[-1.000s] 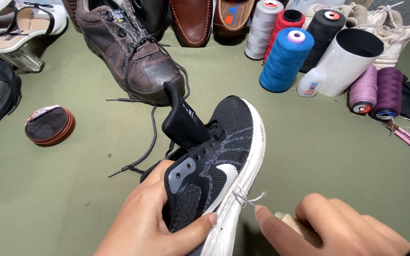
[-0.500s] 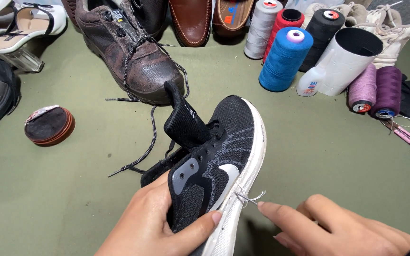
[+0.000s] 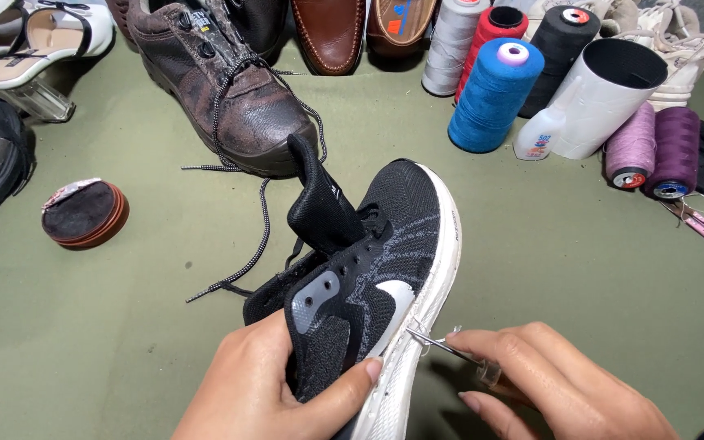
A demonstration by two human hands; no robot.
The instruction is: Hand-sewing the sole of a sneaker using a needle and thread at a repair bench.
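A black knit sneaker (image 3: 385, 253) with a white sole and a raised tongue lies tilted on its side at the middle of the view. My left hand (image 3: 275, 391) grips its heel end, thumb across the side panel. My right hand (image 3: 556, 387) pinches a thin metal sewing awl (image 3: 450, 349) with a clear handle. The awl's tip touches the seam where the upper meets the white sole, and a loop of pale thread sits at the tip.
A worn brown laced boot (image 3: 222, 90) stands behind the sneaker, its lace trailing over the green mat (image 3: 124, 326). Thread spools, blue (image 3: 495, 94), red, black, white and purple (image 3: 649, 147), stand at the back right beside a white cylinder (image 3: 605, 98). A round polish tin (image 3: 83, 213) lies at the left.
My right hand has drawn the awl slightly out and to the right of the sole seam. The sneaker has tilted a little in my left hand.
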